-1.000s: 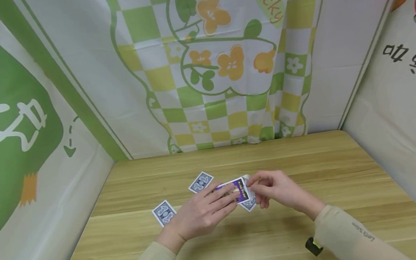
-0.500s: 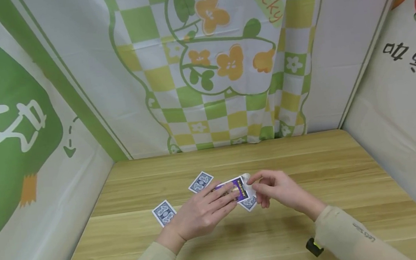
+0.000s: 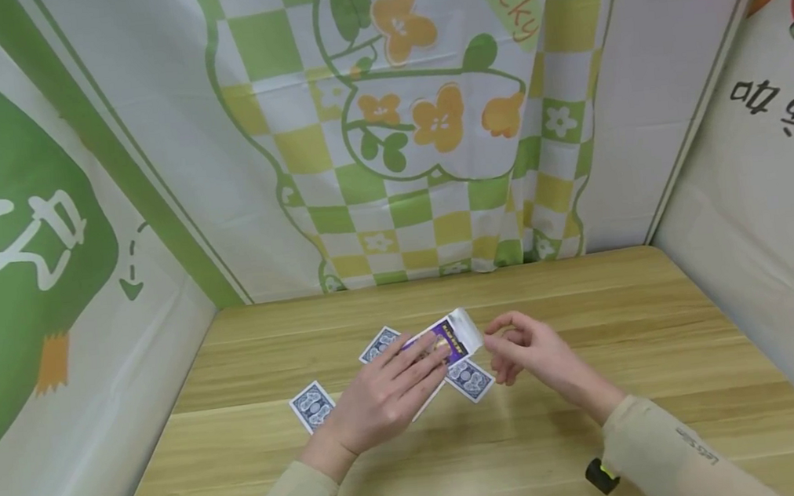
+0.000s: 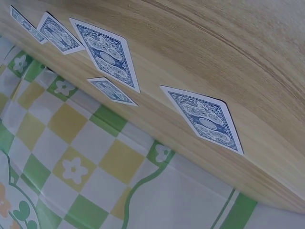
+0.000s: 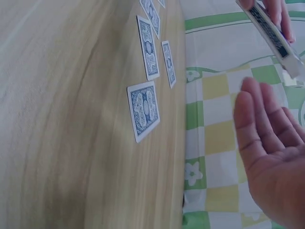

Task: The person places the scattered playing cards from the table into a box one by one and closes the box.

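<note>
A purple card box (image 3: 452, 341) with a pale flap (image 3: 466, 330) at its right end is held in my left hand (image 3: 389, 398), whose fingers lie across its printed face. The right wrist view shows the box (image 5: 271, 37) gripped above the table, its end towards my right hand (image 5: 274, 143). That hand holds nothing; its fingers are loosely bent, just right of the flap in the head view. Below the box lies a blue-backed playing card (image 3: 471, 381), and another card (image 3: 430, 401) is mostly covered by my left hand.
Further blue-backed cards lie face down on the wooden table (image 3: 661, 351): one card (image 3: 313, 406) at the left, another card (image 3: 377, 346) behind my left hand. A black band (image 3: 601, 476) shows at my right forearm. Patterned cloth (image 3: 408, 215) hangs behind the table.
My left hand has lifted and tilted the box up and away, uncovering more of the card beneath. The flap stands further out. My right hand has drawn slightly right, off the flap.
</note>
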Demonstrator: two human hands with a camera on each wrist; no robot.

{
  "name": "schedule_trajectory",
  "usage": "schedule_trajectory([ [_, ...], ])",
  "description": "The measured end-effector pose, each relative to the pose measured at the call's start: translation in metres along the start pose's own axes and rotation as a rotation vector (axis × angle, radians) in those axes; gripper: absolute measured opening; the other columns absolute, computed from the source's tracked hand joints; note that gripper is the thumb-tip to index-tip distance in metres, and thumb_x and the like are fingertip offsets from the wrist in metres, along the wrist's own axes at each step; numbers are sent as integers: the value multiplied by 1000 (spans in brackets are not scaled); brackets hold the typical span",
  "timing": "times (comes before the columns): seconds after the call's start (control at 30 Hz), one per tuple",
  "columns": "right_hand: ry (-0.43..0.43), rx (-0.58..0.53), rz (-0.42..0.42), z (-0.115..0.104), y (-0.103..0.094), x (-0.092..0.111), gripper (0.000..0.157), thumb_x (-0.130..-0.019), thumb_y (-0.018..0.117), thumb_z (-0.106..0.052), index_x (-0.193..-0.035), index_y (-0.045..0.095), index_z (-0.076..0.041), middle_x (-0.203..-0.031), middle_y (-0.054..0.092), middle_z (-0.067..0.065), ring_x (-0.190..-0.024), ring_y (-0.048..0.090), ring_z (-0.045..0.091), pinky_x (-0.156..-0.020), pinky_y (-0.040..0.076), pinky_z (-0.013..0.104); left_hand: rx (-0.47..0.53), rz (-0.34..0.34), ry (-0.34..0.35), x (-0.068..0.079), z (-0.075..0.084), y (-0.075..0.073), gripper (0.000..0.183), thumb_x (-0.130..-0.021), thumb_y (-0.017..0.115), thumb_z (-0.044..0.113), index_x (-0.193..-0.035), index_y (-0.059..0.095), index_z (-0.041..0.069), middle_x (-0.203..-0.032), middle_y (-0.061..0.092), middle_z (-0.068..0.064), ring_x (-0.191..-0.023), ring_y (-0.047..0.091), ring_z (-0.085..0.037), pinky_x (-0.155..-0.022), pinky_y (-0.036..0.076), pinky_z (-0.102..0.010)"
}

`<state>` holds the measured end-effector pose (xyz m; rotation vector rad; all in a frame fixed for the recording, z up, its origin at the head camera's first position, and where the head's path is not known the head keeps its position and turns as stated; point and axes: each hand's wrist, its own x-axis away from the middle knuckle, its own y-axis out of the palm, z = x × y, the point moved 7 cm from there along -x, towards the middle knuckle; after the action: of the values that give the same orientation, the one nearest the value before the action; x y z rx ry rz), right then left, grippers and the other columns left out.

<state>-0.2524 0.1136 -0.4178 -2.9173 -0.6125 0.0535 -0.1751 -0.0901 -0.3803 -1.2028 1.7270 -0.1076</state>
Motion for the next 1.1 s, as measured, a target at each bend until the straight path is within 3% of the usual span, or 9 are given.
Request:
schedule_trajectory([
  [0.13, 14, -26, -93, 3, 10, 0, 49, -101, 65, -26, -133, 49, 8, -101, 71, 23, -84, 72, 32, -75, 64, 42, -7, 30, -23, -7, -2, -3, 27, -104, 51, 11, -119, 73, 4, -131, 69, -12, -124, 65, -32, -110, 50, -48],
  [0.27, 9, -70, -135, 1, 18, -1, 47, -101, 65, -25, -132, 52, 8, -109, 71, 22, -92, 71, 31, -79, 64, 40, -19, 67, -29, -15, -1, -6, 26, -104, 53, 12, -117, 74, 4, -129, 70, -13, -121, 67, -32, -107, 53, -47],
  [0.4, -15, -116, -126, -2, 21, -2, 43, -101, 64, -22, -131, 53, 8, -111, 70, 22, -92, 71, 25, -80, 64, 39, -24, 105, -23, -22, 1, -10, 24, -103, 56, 14, -113, 75, 3, -126, 71, -13, -119, 68, -33, -104, 55, -47],
  [0.6, -67, -157, -89, -5, 20, -3, 37, -101, 62, -14, -126, 56, 12, -100, 73, 11, -86, 72, 20, -78, 63, 37, -25, 127, -10, -29, 3, -13, 26, -105, 54, 17, -111, 75, 3, -124, 72, -14, -117, 69, -33, -105, 55, -46],
  [0.87, -62, -169, -70, -6, 19, -3, 33, -101, 63, -14, -124, 58, 9, -98, 74, 9, -87, 71, 22, -79, 63, 36, -8, 140, -18, -25, 6, -7, 36, -102, 60, 34, -113, 75, 3, -126, 71, -14, -117, 69, -33, -105, 55, -45],
  [1.0, -62, -164, -44, -6, 15, -3, 31, -101, 63, -15, -119, 58, 9, -97, 74, 11, -84, 71, 21, -81, 62, 36, 52, 133, -69, -22, 6, -5, 40, -102, 61, 36, -119, 74, 2, -130, 69, -16, -120, 67, -34, -103, 56, -46],
  [1.1, -62, -158, -25, -6, 11, -3, 29, -100, 63, -15, -115, 58, 10, -95, 74, 9, -81, 70, 20, -82, 62, 35, 130, 121, -174, -20, 2, -5, 39, -100, 65, 31, -123, 71, 0, -134, 66, -17, -122, 65, -35, -103, 56, -46],
])
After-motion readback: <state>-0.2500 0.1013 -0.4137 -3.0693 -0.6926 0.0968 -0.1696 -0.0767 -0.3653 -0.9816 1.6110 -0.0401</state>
